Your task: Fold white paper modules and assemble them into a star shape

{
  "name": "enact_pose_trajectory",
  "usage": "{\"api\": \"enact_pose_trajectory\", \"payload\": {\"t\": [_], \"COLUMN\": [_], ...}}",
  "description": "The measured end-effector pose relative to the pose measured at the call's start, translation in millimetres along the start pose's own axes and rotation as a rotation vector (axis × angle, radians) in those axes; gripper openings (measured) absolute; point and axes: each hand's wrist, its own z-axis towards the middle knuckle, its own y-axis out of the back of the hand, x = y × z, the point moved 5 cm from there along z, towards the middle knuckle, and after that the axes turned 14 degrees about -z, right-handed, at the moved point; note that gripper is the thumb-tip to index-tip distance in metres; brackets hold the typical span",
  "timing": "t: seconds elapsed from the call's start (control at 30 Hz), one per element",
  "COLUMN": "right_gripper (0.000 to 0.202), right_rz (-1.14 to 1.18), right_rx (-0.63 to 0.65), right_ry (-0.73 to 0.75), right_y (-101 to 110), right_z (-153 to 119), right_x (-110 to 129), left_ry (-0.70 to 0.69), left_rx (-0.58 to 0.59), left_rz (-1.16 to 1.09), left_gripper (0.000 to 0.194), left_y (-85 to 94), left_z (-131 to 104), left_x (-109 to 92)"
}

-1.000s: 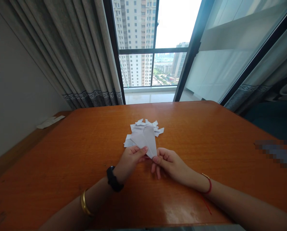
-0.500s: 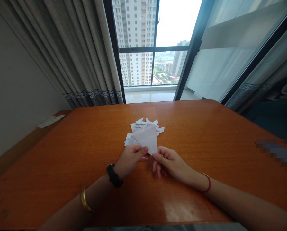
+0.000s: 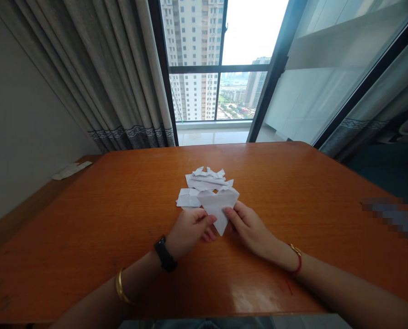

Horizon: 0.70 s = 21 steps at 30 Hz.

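A white folded paper heart (image 3: pixel 219 204) is held up over the table, its point toward me and its two lobes away. My left hand (image 3: pixel 191 228) pinches its left side, thumb on top and fingers beneath. On its right edge my right hand (image 3: pixel 250 225) is closed too, with the thumb lying over the paper. Just beyond the heart lies a pile of folded white papers (image 3: pixel 207 181) with pointed ends. A squarish folded paper (image 3: pixel 188 198) sits to the left, partly covered by the heart.
The brown wooden table (image 3: pixel 121 214) reaches toward a window. A long grey curtain (image 3: pixel 118 73) hangs behind its left side. At the far left, a white sheet (image 3: pixel 71 171) rests on a ledge. A blurred patch (image 3: pixel 395 217) covers something on the right.
The paper has been turned, so its heart shape now faces me with the point down. My right hand has shifted slightly up and right, its thumb now higher along the paper's edge.
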Motion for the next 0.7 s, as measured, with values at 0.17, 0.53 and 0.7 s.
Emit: {"api": "enact_pose_trajectory", "payload": {"t": [0.17, 0.53, 0.7], "right_gripper": [0.028, 0.029, 0.031], "right_rz": [-0.119, -0.11, 0.074], "right_rx": [-0.029, 0.02, 0.082], "right_ry": [0.041, 0.087, -0.049], "right_y": [-6.9, -8.3, -3.4], "right_z": [-3.5, -1.8, 2.7], "right_x": [0.4, 5.8, 1.7], "left_ry": [-0.049, -0.003, 0.031], "left_rx": [-0.002, 0.072, 0.168], "left_rz": [0.095, 0.025, -0.005], "left_gripper": [0.025, 0.037, 0.044], "left_y": [-1.1, -1.6, -0.2], "left_z": [-0.3, 1.4, 1.8], "left_x": [-1.0, 1.6, -2.8]}}
